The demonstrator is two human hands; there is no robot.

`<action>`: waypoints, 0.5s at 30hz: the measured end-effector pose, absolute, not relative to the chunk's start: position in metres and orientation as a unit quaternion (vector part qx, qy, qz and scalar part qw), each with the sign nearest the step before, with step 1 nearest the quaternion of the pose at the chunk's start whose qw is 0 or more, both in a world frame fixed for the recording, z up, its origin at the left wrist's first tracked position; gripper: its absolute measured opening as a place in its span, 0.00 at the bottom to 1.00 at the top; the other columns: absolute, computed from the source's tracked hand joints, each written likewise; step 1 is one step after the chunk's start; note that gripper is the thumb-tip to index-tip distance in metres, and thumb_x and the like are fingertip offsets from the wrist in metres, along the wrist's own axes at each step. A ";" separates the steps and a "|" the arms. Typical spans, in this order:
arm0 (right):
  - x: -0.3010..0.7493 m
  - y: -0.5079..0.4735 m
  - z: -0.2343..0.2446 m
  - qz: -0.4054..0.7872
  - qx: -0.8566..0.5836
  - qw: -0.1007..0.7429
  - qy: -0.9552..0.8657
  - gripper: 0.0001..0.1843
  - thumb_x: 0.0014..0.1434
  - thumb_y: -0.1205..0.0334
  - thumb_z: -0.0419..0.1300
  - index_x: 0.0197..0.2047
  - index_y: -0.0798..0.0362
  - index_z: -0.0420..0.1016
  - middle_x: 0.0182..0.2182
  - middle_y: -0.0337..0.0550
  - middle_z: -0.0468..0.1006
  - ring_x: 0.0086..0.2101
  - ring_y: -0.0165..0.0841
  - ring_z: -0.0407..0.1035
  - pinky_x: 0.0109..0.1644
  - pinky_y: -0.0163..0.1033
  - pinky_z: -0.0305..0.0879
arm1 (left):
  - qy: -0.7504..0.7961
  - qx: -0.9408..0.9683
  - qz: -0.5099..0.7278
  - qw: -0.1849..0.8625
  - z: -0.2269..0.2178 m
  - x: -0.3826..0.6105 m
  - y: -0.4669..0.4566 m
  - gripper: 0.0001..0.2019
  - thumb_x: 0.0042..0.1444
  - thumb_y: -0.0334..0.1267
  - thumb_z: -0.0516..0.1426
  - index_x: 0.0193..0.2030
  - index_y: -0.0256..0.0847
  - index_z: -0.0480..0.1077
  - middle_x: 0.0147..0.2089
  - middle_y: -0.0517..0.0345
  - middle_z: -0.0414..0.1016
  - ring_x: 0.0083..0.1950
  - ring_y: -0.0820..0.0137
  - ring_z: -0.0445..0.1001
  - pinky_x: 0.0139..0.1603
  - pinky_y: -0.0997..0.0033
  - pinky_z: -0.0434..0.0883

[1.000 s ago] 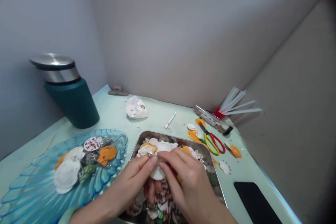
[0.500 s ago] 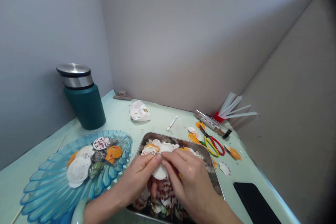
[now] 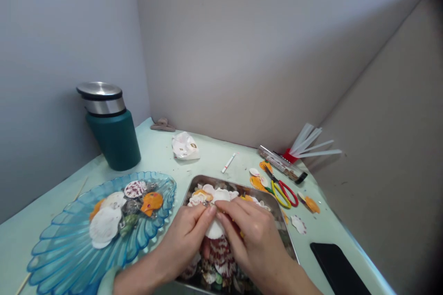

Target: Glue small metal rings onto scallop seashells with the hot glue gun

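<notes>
- Left hand [image 3: 183, 239]: thumb and forefinger are pressed together on the upper left edge of a white shell [image 3: 214, 229]. A small metal piece [image 3: 206, 203] shows at the fingertips; what it is cannot be told.
- Right hand [image 3: 256, 239]: thumb and forefinger are closed on the upper right edge of the same shell, and the fingertips of both hands meet above it.
- The white shell is held between both hands, just above the contents of the metal tray [image 3: 221, 179].
- The metal tray is rectangular and shiny, filled with mixed shells in white, orange and red-striped; a red-striped shell [image 3: 218, 251] lies directly under the held one.
- A blue glass dish [image 3: 62, 258] with a scalloped rim stands left of the tray and carries white, orange and speckled shells.
- A green flask [image 3: 112, 140] with a steel lid stands upright behind the dish.
- Scissors [image 3: 284, 192] with yellow and red handles lie right of the tray among loose orange shells [image 3: 258, 182].
- A black phone [image 3: 337, 269] lies flat at the near right.
- A crumpled wrapper [image 3: 185, 145], a white stick [image 3: 228, 162] and a red holder [image 3: 289, 156] of white rods lie towards the back of the pale green table [image 3: 152, 161].
</notes>
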State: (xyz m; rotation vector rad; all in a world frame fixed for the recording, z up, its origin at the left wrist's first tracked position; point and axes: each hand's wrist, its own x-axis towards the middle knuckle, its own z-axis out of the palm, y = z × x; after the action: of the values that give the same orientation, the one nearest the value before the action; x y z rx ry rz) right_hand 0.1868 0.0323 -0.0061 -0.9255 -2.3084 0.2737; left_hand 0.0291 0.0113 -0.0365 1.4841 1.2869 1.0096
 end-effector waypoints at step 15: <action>0.189 0.035 -0.010 0.089 -0.329 0.307 -0.889 0.10 0.64 0.66 0.51 0.44 0.52 0.72 0.30 0.44 0.75 0.31 0.36 0.70 0.36 0.40 0.64 | 0.515 0.594 0.424 0.450 -0.041 0.030 0.009 0.24 0.62 0.51 0.45 0.21 0.40 0.64 0.13 0.63 0.65 0.18 0.71 0.68 0.25 0.74 0.65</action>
State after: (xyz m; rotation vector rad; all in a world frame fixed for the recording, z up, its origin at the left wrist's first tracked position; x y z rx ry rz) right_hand 0.1886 0.0355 -0.0105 -0.8711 -2.3509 0.2351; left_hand 0.0297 0.0094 -0.0409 1.4690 1.2731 1.0483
